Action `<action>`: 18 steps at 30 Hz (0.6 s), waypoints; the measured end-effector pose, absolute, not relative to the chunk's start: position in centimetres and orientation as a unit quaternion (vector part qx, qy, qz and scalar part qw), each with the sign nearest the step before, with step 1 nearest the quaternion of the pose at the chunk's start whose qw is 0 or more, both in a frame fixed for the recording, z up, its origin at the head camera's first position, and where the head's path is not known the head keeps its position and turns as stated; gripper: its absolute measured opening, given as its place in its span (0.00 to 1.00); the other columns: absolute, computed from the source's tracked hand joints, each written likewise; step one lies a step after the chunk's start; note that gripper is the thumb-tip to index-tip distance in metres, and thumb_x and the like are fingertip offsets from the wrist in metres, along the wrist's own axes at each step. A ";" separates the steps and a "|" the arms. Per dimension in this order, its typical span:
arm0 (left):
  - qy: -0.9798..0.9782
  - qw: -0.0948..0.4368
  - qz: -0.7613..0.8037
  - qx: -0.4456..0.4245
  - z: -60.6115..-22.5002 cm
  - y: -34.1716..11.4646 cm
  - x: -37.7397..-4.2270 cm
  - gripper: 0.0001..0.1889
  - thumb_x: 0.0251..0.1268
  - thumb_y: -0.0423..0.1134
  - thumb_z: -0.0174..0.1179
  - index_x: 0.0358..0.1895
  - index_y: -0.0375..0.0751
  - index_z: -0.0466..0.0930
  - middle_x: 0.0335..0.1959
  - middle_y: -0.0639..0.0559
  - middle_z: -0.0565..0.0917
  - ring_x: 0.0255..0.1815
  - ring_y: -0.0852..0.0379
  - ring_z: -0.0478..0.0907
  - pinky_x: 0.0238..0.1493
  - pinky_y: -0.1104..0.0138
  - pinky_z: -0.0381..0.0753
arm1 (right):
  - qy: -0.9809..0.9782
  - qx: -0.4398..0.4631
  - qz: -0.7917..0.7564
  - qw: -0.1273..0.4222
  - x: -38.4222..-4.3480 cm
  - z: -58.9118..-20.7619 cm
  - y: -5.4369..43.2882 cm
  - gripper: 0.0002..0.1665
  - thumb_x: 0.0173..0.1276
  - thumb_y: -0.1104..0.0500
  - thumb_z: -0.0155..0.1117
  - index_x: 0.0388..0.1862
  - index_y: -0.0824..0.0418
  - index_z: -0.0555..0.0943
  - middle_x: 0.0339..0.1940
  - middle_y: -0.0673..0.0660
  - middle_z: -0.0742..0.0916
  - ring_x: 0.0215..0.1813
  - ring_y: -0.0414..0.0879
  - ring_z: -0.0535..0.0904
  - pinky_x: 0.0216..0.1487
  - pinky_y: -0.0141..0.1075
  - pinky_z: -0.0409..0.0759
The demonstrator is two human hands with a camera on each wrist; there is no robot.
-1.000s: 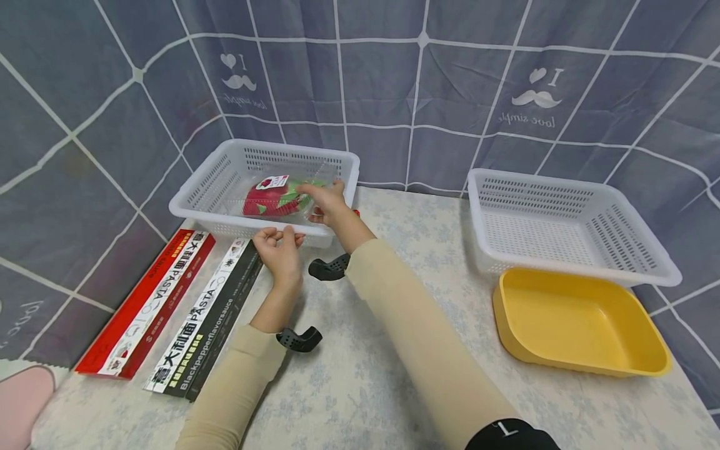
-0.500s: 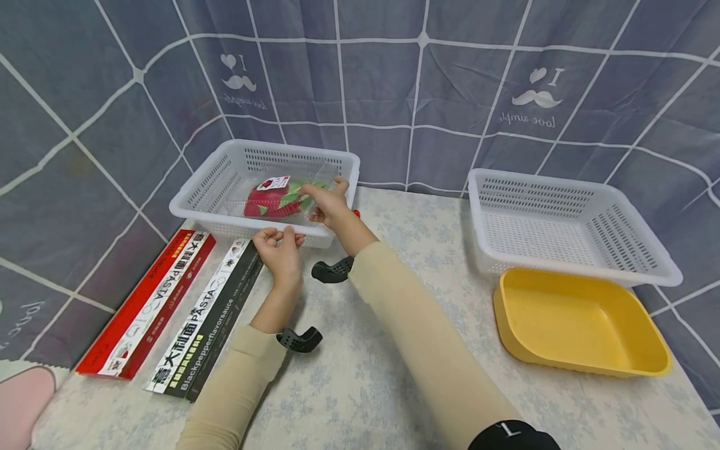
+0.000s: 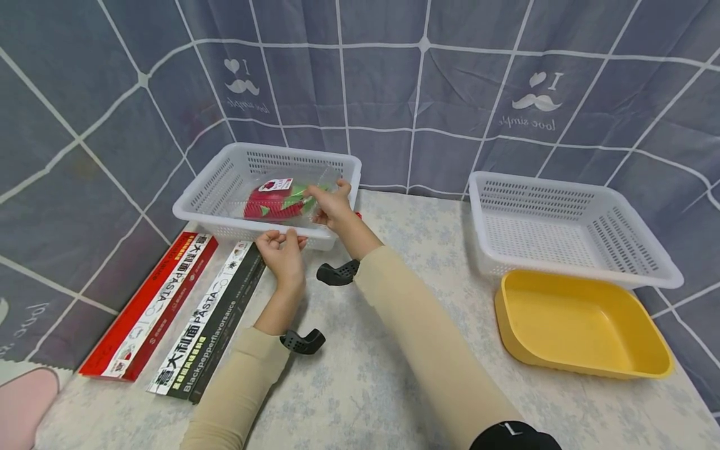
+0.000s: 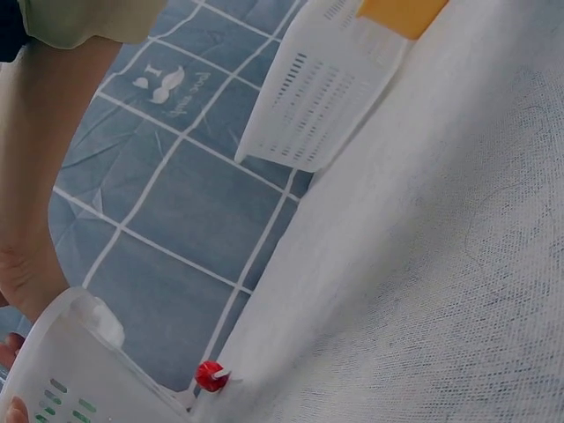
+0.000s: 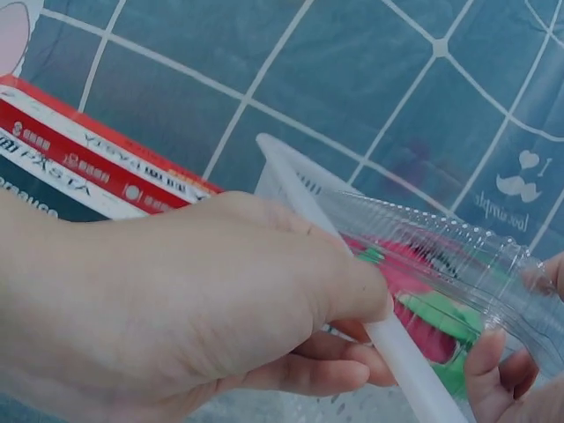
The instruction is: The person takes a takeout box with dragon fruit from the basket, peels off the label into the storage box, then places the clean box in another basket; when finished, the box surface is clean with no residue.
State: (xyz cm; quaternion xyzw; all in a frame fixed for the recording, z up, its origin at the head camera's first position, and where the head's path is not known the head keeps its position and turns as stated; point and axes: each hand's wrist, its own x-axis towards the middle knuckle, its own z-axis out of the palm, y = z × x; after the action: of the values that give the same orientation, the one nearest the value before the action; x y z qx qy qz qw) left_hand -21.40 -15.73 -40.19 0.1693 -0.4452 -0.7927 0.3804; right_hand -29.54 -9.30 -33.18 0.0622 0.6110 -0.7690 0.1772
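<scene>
A clear plastic box point(image 3: 255, 195) with a red and green fruit point(image 3: 267, 203), seemingly a dragon fruit, lies tilted inside the left white basket point(image 3: 210, 217). My right hand point(image 3: 333, 206) reaches over the basket's right front corner and holds the right end of the box. My left hand point(image 3: 283, 256) pinches the basket's front rim, its thumb on top. Close up in the right wrist view, the left thumb presses the rim, and the right fingertips point(image 5: 493, 374) touch the clear plastic. The right hand's far fingers are partly hidden.
Two pasta packs, one red point(image 3: 149, 306) and one black point(image 3: 210, 322), lie left of my forearms. Another white basket point(image 3: 568, 269) and a yellow tub point(image 3: 585, 369) stand at the right. A small red object point(image 4: 211, 376) sits beside the left basket.
My right hand and forearm have shifted very slightly to the right. The left hand stays on the rim, and the box keeps its place in the basket.
</scene>
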 end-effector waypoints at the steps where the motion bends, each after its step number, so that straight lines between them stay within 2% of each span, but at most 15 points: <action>1: -0.446 0.381 -0.792 0.170 -40.2 -15.7 -21.4 0.13 0.66 0.22 0.52 0.40 0.40 0.59 0.32 0.47 0.65 0.18 0.63 0.77 0.24 0.76 0.79 | 0.608 0.062 -0.771 0.178 -29.5 -33.2 -9.2 0.55 0.58 0.63 0.67 0.76 0.48 0.44 0.45 0.65 0.77 0.12 0.40 0.60 0.15 0.31 0.72; 5: -0.454 0.374 -0.790 0.171 -40.2 -15.6 -21.4 0.12 0.66 0.22 0.52 0.40 0.39 0.59 0.32 0.47 0.65 0.19 0.63 0.78 0.25 0.76 0.79 | 0.595 0.072 -0.781 0.176 -29.6 -33.2 -8.8 0.55 0.59 0.63 0.67 0.76 0.49 0.44 0.24 0.56 0.73 0.11 0.39 0.61 0.14 0.31 0.71; 8: -0.458 0.374 -0.788 0.170 -40.2 -15.5 -21.4 0.12 0.66 0.22 0.52 0.40 0.39 0.59 0.33 0.47 0.65 0.19 0.62 0.77 0.25 0.76 0.79 | 0.588 0.073 -0.787 0.175 -29.7 -33.1 -8.6 0.54 0.60 0.64 0.66 0.76 0.49 0.44 0.15 0.52 0.68 0.11 0.39 0.61 0.13 0.30 0.71; 11: -0.458 0.383 -0.783 0.174 -40.2 -15.7 -21.4 0.12 0.65 0.21 0.52 0.40 0.39 0.59 0.32 0.47 0.65 0.19 0.63 0.77 0.25 0.76 0.79 | 0.579 0.064 -0.793 0.178 -29.6 -32.7 -8.6 0.53 0.61 0.64 0.65 0.76 0.50 0.43 0.11 0.50 0.66 0.10 0.39 0.62 0.12 0.29 0.71; 18: -0.455 0.381 -0.785 0.179 -40.1 -15.8 -21.4 0.13 0.66 0.21 0.52 0.41 0.39 0.59 0.33 0.47 0.65 0.18 0.63 0.77 0.24 0.76 0.79 | 0.556 0.049 -0.810 0.178 -29.5 -31.2 -7.9 0.52 0.61 0.66 0.63 0.76 0.50 0.44 0.12 0.52 0.66 0.10 0.40 0.61 0.12 0.30 0.70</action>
State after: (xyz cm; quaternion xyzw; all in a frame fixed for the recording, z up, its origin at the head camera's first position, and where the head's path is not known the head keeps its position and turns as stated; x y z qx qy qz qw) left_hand -21.37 -15.81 -40.15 0.1793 -0.4548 -0.7848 0.3808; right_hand -29.46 -7.86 -31.17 0.0493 0.5560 -0.8104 0.1778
